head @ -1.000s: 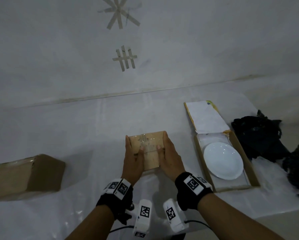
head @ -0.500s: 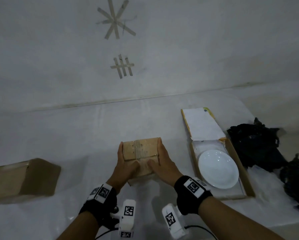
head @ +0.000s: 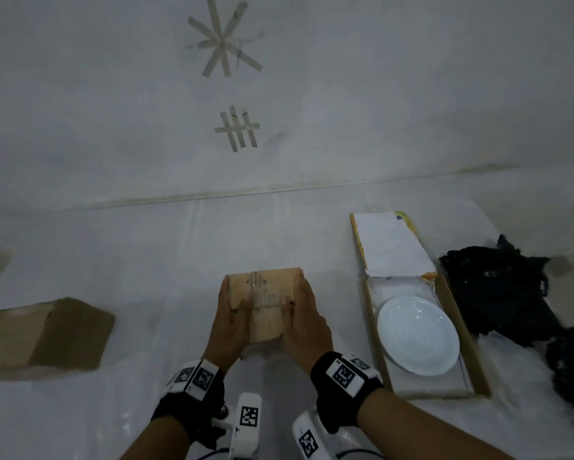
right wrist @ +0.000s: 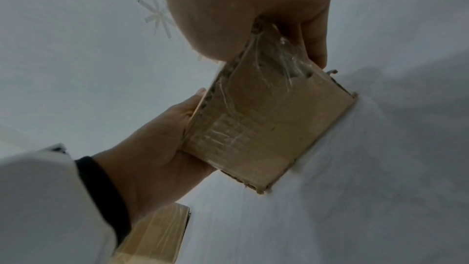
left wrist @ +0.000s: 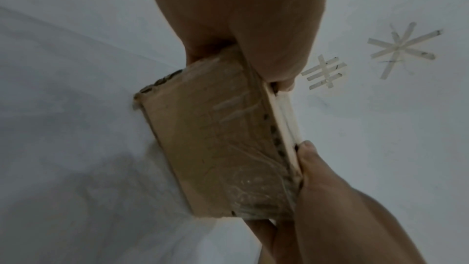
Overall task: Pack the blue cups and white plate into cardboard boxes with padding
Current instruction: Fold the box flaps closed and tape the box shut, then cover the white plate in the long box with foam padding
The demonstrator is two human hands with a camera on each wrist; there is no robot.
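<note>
A small taped cardboard box [head: 264, 303] is at the table's middle, tilted, with one bottom edge on the white cover. My left hand [head: 231, 318] grips its left side and my right hand [head: 305, 315] its right side, thumbs on the top. The wrist views show the same box [left wrist: 215, 148] [right wrist: 266, 123] clamped between both hands, flaps down. To the right a white plate [head: 418, 335] lies on white padding inside a flat open cardboard box [head: 453, 307], its lid [head: 392, 244] folded back. No blue cup shows.
A larger closed cardboard box [head: 43, 336] lies at the left, also low in the right wrist view as the closed box [right wrist: 157, 234]. Crumpled black material [head: 498, 290] is piled at the far right. The wall behind has tape marks [head: 224, 41].
The small box has tipped in my hands, so more of its near face shows. Both hands keep their hold on its sides.
</note>
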